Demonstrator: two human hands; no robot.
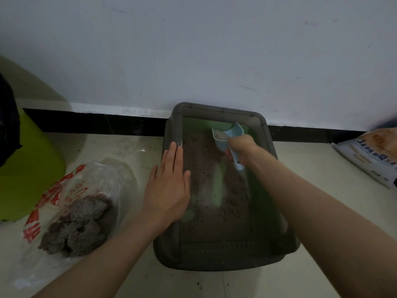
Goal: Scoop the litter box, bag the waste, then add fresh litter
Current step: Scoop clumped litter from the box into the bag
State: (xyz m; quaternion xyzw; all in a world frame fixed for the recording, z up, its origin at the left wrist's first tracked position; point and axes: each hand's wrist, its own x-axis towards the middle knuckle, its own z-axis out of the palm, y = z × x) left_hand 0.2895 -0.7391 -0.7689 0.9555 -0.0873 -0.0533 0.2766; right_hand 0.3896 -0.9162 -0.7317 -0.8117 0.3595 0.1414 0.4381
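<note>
Left hand (pixel 166 188) fingers straight, flat on litter box (pixel 169 134) left rim. Right hand (pixel 241 147) fingers wrapped round blue scoop (pixel 227 136) handle; scoop's long axis runs near-far, mouth pointing toward wall, over far litter. Waste bag (pixel 71 203) left on floor.

The scene is dim and flat, with a cool grey cast on the wall (pixel 214 50). Soft shadow fills the litter box (pixel 171 130). The right hand (pixel 241 147) is slightly motion-blurred. Wide-angle distortion bends the baseboard (pixel 96 121), and the corners darken and soften.
</note>
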